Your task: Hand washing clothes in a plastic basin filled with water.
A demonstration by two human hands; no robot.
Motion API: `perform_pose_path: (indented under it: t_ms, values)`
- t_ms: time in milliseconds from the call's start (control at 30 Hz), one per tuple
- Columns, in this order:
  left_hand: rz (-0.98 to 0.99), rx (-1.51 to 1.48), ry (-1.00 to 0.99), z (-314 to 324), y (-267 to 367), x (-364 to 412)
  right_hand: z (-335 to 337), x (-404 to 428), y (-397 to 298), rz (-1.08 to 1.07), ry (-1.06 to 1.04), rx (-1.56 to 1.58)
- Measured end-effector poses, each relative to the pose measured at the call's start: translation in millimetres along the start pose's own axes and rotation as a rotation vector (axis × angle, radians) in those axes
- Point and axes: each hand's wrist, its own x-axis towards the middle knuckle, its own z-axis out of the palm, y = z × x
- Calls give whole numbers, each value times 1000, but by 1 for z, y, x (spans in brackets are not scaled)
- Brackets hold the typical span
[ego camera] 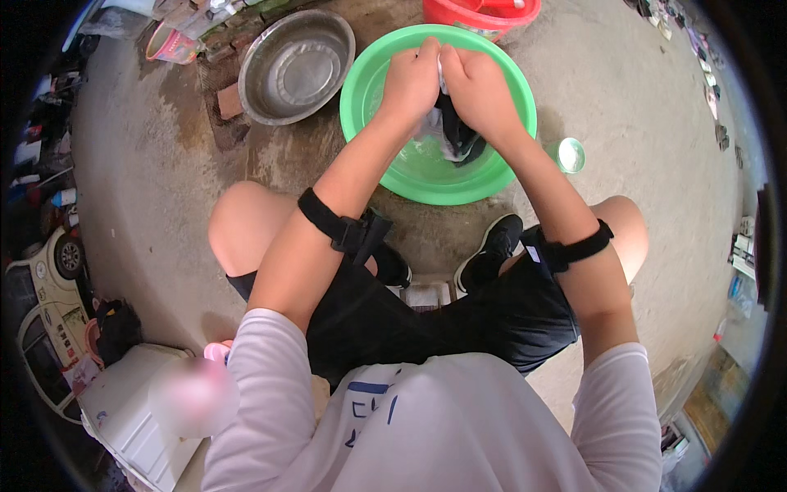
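Over a round green plastic basin (436,192) on the floor, my left hand (413,80) and my right hand (478,86) are close together, both shut on the upper part of a wet black and white cloth (456,132). The cloth hangs down between them into the water in the basin. Its exact kind cannot be told. Most of my fingers are hidden behind the backs of my hands.
Left of the basin lies a wide metal basin (307,74). A red plastic tub (482,18) stands behind, and a small green cup with white contents (571,155) stands at the right. Further left are a brick (230,101) and a pink bucket (174,46).
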Motion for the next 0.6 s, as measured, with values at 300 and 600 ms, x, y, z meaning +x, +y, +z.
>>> perform_pose_path:
  t_ms: [300,600]
  values:
    - [48,72,13,-4,-8,-2,-4,-4,-3,60,-83,-6]
    - [59,155,-46,-3,-8,-2,-8,3,1,37,-58,-21]
